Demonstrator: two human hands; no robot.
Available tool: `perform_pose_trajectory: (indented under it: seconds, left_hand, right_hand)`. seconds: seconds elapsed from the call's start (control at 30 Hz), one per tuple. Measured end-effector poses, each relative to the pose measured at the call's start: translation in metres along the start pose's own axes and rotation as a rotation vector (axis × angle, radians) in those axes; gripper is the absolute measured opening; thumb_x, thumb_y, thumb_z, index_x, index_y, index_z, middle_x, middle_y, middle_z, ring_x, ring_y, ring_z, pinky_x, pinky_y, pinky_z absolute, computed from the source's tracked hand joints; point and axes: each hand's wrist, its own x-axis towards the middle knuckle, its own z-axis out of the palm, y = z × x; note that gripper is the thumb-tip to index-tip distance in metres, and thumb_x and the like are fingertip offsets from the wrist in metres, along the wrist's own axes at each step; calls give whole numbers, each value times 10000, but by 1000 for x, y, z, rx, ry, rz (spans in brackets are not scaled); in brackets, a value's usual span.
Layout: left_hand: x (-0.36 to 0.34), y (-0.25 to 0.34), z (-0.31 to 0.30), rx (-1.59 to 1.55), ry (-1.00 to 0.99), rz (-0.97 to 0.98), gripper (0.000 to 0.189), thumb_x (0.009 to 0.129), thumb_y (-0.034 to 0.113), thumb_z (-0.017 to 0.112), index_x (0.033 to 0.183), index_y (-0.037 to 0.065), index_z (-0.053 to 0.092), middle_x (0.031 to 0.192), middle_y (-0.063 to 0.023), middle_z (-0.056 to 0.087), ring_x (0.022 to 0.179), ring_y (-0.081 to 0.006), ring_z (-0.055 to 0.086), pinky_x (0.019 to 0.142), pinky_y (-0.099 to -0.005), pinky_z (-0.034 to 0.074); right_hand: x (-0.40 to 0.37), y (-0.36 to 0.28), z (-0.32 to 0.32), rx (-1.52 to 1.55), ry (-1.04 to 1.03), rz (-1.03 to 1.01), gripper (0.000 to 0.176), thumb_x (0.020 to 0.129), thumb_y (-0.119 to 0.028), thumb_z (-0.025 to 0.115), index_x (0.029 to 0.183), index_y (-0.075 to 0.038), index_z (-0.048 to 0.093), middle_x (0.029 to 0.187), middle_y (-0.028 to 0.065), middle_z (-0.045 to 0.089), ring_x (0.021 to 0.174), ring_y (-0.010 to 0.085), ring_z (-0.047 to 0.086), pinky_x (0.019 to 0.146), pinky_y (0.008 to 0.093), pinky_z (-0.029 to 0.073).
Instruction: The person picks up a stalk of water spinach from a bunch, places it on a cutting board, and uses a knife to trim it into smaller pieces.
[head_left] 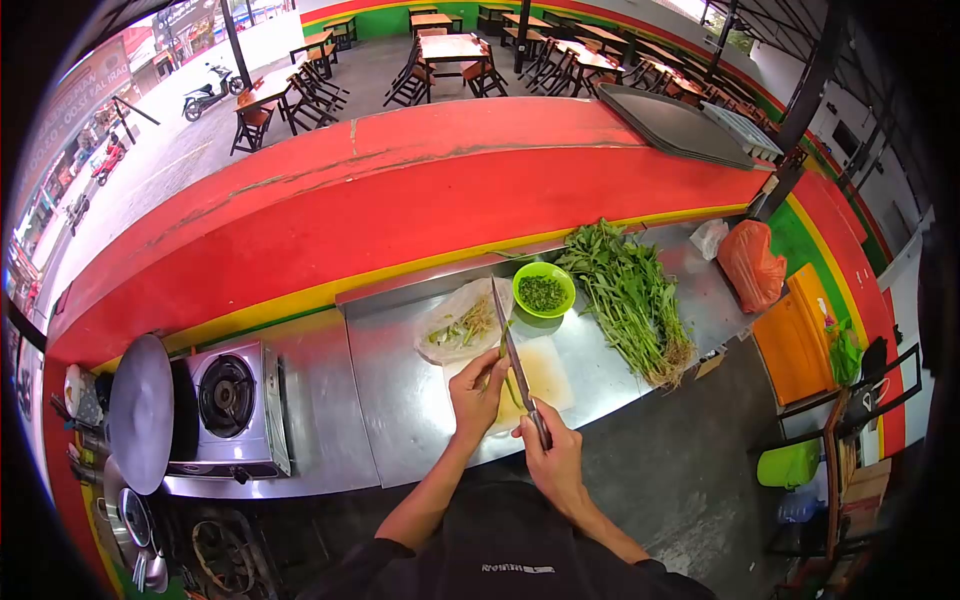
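My right hand (553, 452) is closed around the handle of a long knife (518, 368), whose blade points up and away. Beside the blade, my left hand (477, 397) pinches a thin green stalk (507, 352) over the white cutting board (547, 372). Behind the board stands a lime green bowl (543, 311) of chopped greens (541, 293). To its left lies a clear plastic bag (436, 345) with root ends and stalk scraps (468, 332). A large bunch of leafy greens (628, 300) with roots rests to the right of the bowl.
A gas stove (227, 405) and a large round pan lid (142, 414) are on the left. Red plastic bag (752, 266) sits at the counter's right end. A red wall (400, 205) runs behind the steel counter (310, 400), with black trays (672, 126) on top.
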Motion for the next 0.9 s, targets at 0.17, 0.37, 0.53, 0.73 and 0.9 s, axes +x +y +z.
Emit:
perform_pose_trajectory:
  seconds: [0.17,0.37,0.53,0.73,0.9]
  left_hand:
    - [-8,-7,1,0,7,-22,235,943,45,675,1149,-70,674,1048,-121,721,945,-136,673,864,-260,528]
    - [-10,-7,4,23,30,-2,231,960,49,648,1155,-73,665,1022,-132,731,945,-157,692,863,-275,542]
    - [-6,-3,4,47,43,10,232,980,64,619,1161,-77,650,1013,-146,736,950,-184,711,866,-298,556]
    - [-6,-8,4,18,29,44,236,979,54,618,1171,-81,632,1057,-166,725,944,-207,715,871,-318,565]
    - [-9,-3,7,32,25,35,236,980,60,621,1170,-80,628,1072,-178,719,934,-201,714,859,-319,566]
  right_hand:
    - [1,0,-1,13,12,2,293,964,-60,609,1244,25,599,720,41,685,576,25,498,524,224,406]
    - [-1,1,-2,10,5,5,300,966,-65,609,1252,23,595,717,37,685,565,19,482,514,224,396]
    - [-4,-4,-4,8,-16,25,303,966,-73,614,1252,24,593,709,33,686,547,15,465,497,228,382]
    - [-7,-2,-5,22,2,-10,305,965,-75,618,1251,26,594,703,31,687,535,13,452,486,230,371]
    - [-10,-1,-7,15,2,-10,307,962,-71,618,1253,26,595,690,28,680,527,15,448,482,230,371]
